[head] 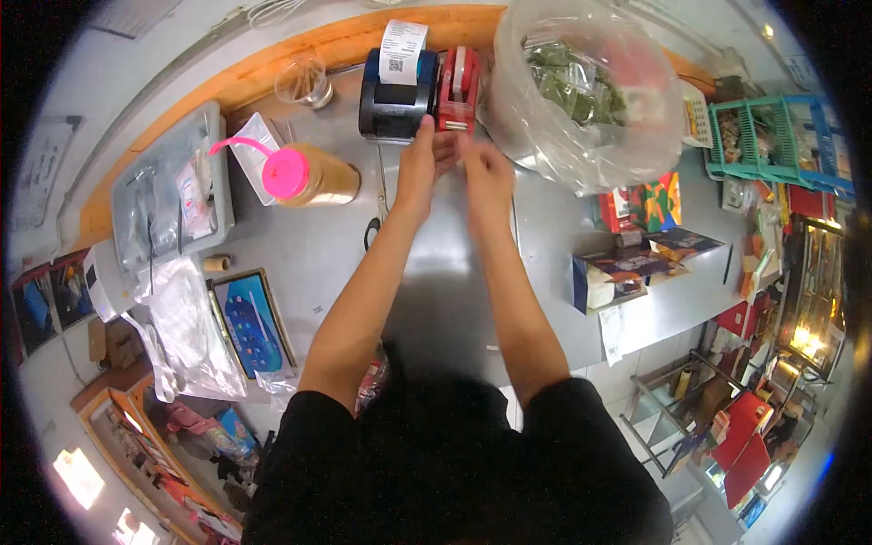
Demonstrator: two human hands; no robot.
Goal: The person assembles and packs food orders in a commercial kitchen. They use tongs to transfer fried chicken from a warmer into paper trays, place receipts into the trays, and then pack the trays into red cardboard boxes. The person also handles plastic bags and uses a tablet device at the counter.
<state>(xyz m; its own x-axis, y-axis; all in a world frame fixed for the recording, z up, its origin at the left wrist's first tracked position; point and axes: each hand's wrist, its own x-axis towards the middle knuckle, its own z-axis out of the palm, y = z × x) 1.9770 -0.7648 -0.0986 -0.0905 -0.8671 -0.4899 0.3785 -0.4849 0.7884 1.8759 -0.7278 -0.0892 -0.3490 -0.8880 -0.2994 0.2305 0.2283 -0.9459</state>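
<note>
My left hand [424,167] is at the front of a red tape dispenser [458,92], its thumb up and its fingers spread toward my other hand. Nothing shows in its grasp. My right hand [489,170] is blurred, its fingers curled just below the dispenser's cutting edge. Whether it pinches a strip of tape cannot be made out. Left of the dispenser stands a dark receipt printer [397,112] with a printed paper slip [403,51] rising from its top. A pair of scissors [378,216] lies on the metal table [436,286], partly hidden by my left forearm.
A large clear plastic bag [586,153] of packed greens bulges at back right. On the left stand a pink-capped squeeze bottle [323,176], a clear cup [313,88], a plastic bin [221,184] and a tablet [252,325]. Printed cartons [616,269] sit on the right.
</note>
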